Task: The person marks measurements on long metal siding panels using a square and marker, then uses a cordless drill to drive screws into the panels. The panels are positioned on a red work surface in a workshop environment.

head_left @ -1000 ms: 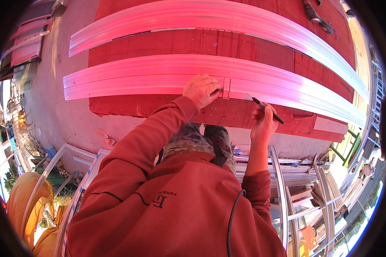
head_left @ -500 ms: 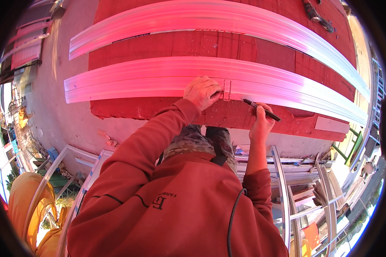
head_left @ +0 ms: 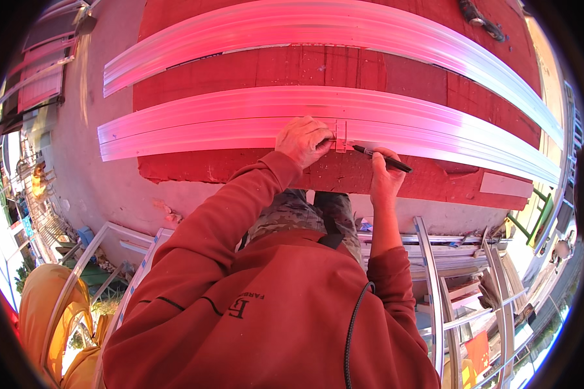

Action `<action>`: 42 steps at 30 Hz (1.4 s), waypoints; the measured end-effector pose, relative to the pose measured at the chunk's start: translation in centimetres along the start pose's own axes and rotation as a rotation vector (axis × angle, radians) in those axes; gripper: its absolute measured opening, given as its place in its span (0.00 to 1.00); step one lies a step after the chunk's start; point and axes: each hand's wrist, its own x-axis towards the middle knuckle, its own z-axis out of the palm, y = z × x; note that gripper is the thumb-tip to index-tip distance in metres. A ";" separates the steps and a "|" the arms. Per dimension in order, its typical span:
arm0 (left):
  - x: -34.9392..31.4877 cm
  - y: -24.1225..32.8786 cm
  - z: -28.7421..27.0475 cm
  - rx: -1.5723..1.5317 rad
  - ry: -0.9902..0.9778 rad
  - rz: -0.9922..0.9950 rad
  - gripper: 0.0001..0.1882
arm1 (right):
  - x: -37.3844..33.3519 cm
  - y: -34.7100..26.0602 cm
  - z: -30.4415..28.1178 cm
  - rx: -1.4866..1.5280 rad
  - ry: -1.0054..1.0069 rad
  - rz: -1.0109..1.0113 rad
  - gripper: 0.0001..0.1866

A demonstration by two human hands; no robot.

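Two long, shiny metal profiles lie across a red-covered work table (head_left: pixel 428 185). Against the near edge of the nearer profile (head_left: pixel 207 133), my left hand (head_left: pixel 304 142) pinches a small see-through, frame-shaped piece (head_left: pixel 341 137); its exact kind is unclear. My right hand (head_left: pixel 387 180) is closed round a black marker pen (head_left: pixel 394 163), whose tip points left, just right of the small piece. Whether the tip touches the profile cannot be made out.
The farther profile (head_left: pixel 331 26) runs parallel behind. A dark hand-held tool (head_left: pixel 483 21) lies at the table's far right. Metal frames (head_left: pixel 431 285) stand beside me at right, more (head_left: pixel 78 259) at left, near yellow cloth (head_left: pixel 48 295).
My right hand has moved left with the marker, bringing its tip close to the small piece. My left hand has barely shifted.
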 end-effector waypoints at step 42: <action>0.1 -0.1 -0.1 -0.021 -0.002 0.018 0.12 | 0.1 0.2 1.0 -0.041 0.006 -0.078 0.05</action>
